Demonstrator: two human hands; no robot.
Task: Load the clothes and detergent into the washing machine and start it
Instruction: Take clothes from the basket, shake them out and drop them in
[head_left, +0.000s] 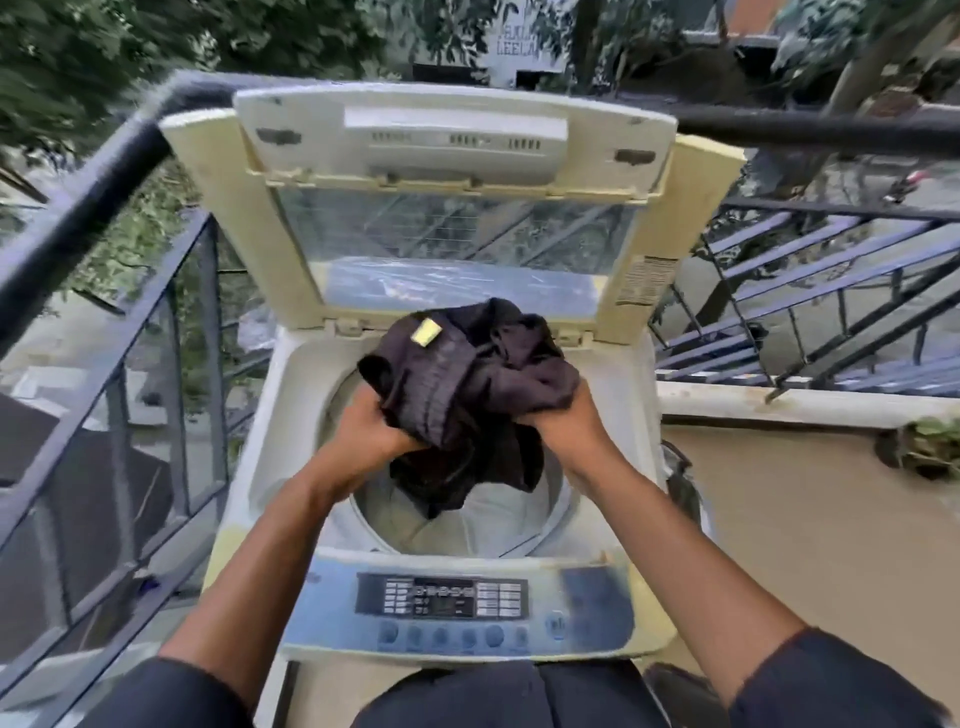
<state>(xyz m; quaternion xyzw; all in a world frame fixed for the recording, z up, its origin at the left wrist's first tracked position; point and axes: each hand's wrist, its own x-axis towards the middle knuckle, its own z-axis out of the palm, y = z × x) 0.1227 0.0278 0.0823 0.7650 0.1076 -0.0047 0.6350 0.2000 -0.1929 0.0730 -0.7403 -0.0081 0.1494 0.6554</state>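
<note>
We are early in the job: with the lid (457, 218) up, our left hand (371, 423) and right hand (566, 415) both clench the dark clothes (467, 374) above the drum (498, 519), not yet dropped in, and detergent and starting on the panel (441, 597) remain.

Balcony floor (810, 525) with a top-loading washing machine (270, 431) directly on it, beside the railing (171, 306)
</note>
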